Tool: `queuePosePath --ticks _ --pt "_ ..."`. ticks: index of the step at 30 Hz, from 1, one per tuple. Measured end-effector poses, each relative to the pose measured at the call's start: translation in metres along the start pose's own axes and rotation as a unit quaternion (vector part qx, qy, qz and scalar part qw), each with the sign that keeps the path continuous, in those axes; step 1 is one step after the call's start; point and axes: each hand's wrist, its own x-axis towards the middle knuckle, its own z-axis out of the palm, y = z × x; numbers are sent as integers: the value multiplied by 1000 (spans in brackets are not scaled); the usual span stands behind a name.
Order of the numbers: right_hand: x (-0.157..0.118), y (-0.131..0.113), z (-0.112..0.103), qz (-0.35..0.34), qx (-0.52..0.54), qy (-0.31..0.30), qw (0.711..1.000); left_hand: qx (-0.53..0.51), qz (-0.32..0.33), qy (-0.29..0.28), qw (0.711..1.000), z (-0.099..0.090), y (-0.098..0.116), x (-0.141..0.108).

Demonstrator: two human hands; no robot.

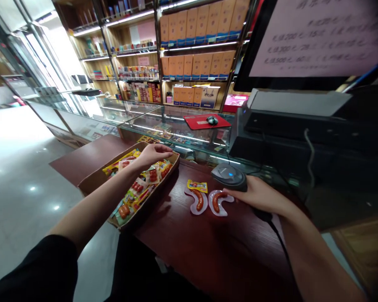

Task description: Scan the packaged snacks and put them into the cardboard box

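My right hand [264, 193] is wrapped round a dark barcode scanner [229, 175] with a small blue light and a trailing cable. Just left of it, two curved sausages in clear wrappers lie on the brown table: a right one [217, 202] and a left one [199, 201]. A small yellow snack packet [197, 186] lies against the top of the left one. Over the far end of an open cardboard box [175, 161] reaches my left hand [156, 154], fingers loosely bent, nothing visible in them. Several wrapped sausage snacks [138, 185] fill the box beneath that arm.
Behind the table stands a glass display counter [135, 126] with a red mouse pad [195, 121] and a mouse [212, 120]. A large monitor [302, 46] rises at the right. Shelves of orange boxes [201, 23] line the back wall.
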Motion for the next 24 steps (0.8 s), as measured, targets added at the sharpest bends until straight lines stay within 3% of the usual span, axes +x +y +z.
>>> queuePosePath --ticks 6,10,13,17,24 --pt "-16 -3 -25 21 -16 15 1000 51 32 -126 990 88 -16 26" --pt "-25 -2 -37 23 -12 9 1000 166 67 -159 971 123 -36 30" --pt "-29 -2 -41 30 -11 19 999 250 85 -126 956 130 -48 22" --pt "-29 0 -41 29 -15 27 999 364 91 -89 923 123 -54 11" --pt "-21 6 -31 10 -5 3 1000 431 4 -91 898 119 -66 12"
